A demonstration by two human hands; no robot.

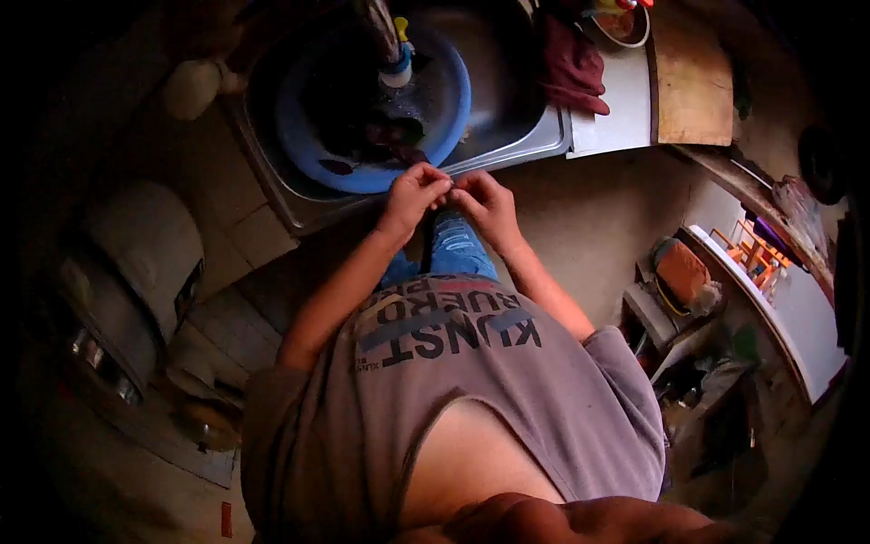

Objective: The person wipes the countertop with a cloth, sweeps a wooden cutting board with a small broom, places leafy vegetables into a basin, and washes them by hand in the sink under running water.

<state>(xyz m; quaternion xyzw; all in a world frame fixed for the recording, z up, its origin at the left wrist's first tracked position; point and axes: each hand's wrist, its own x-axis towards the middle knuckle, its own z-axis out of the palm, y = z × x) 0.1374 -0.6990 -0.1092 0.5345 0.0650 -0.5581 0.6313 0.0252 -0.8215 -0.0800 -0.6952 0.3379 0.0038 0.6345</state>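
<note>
Both hands meet at the near rim of a blue basin [459, 100] that sits in a metal sink [521, 145]. My left hand [412, 198] has its fingers pinched together, with a dark reddish leafy piece [412, 155] just beyond the fingertips. Close beside it, my right hand [488, 204] is also pinched; anything between its fingers is too small to tell. Dark leaves [390, 134] lie in the basin under the faucet [396, 72], and a single dark leaf [336, 167] rests near the basin's lower left.
A dark red cloth [573, 68] hangs at the sink's right edge. Beyond it are a bowl [625, 32] and a wooden board [693, 82]. A white table [797, 317] stands at the right, and a large rounded metallic object [149, 240] at the left.
</note>
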